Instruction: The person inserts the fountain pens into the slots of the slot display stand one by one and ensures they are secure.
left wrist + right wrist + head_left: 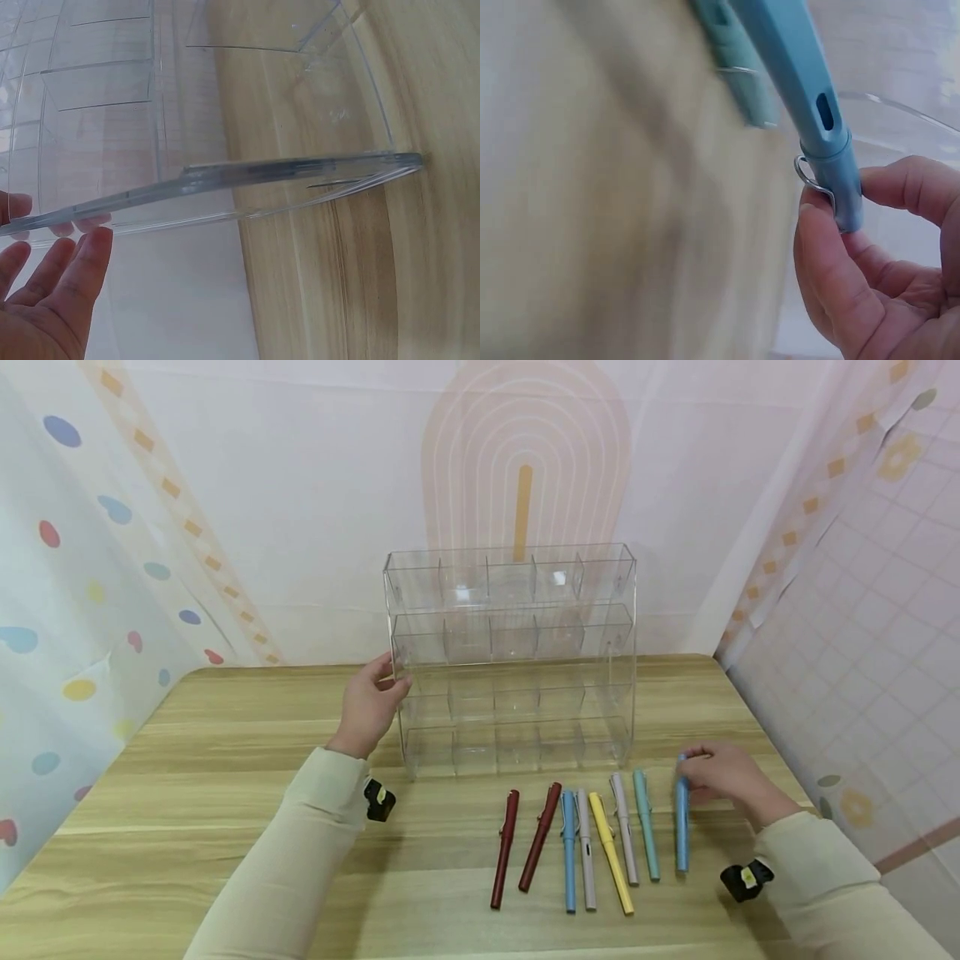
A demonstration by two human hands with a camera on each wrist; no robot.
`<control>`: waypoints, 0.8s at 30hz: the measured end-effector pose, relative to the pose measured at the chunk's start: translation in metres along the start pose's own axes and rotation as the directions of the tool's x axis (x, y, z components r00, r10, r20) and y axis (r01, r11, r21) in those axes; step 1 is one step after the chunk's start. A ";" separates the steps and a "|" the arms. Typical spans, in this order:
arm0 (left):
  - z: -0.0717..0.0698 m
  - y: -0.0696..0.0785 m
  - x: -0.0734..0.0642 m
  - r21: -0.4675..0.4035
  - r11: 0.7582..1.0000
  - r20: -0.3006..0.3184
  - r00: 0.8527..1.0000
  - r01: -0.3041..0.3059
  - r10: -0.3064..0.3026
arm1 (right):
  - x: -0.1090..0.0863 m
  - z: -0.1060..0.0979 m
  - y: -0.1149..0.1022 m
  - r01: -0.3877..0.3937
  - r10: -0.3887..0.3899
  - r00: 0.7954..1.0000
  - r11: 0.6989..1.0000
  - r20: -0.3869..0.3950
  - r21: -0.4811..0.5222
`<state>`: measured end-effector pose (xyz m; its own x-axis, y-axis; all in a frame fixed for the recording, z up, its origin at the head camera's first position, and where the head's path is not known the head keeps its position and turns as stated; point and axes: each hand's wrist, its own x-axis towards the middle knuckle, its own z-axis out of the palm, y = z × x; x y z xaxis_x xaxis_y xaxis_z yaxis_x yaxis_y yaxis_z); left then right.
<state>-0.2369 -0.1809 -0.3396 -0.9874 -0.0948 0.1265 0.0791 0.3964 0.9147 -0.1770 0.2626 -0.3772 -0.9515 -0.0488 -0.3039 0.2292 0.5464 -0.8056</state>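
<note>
A clear acrylic display rack [513, 647] with tiers of small compartments stands upright on the table. At its left side is my left hand [371, 703], its fingertips touching the side panel; in the left wrist view the fingers [84, 266] look fairly straight against the panel. My right hand [723, 777] pinches the clip end of a blue pen [682, 827] between thumb and fingers. In the right wrist view this pen [791, 67] shows a wire clip. Just left of it in the head view lies a teal pen [647, 827].
Further left lie a light purple pen [624, 831], a yellow pen [611, 852], a greyish purple pen [587, 852], another blue pen [569, 853] and two dark red pens [505, 850]. Patterned curtains [322, 485] enclose the wooden table [225, 760].
</note>
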 end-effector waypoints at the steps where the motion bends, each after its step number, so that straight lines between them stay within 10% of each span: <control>1: 0.000 -0.001 0.000 -0.002 1.000 -0.002 1.000 -0.001 0.001 | 0.000 -0.003 -0.002 0.001 -0.001 1.000 1.000 -0.001 0.024; 12: 0.003 -0.001 0.000 0.008 1.000 -0.022 1.000 -0.017 0.017 | -0.003 -0.033 -0.036 0.145 -0.110 0.981 0.964 -0.161 0.224; 24: 0.004 -0.002 -0.002 -0.014 1.000 -0.036 0.999 0.001 -0.001 | -0.006 -0.048 -0.087 0.312 -0.195 0.947 0.745 -0.254 0.590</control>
<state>-0.2358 -0.1776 -0.3434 -0.9819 -0.1284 0.1390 0.0800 0.3836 0.9200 -0.2013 0.2549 -0.2808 -0.9982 0.0599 -0.0014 -0.0047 -0.1017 -0.9948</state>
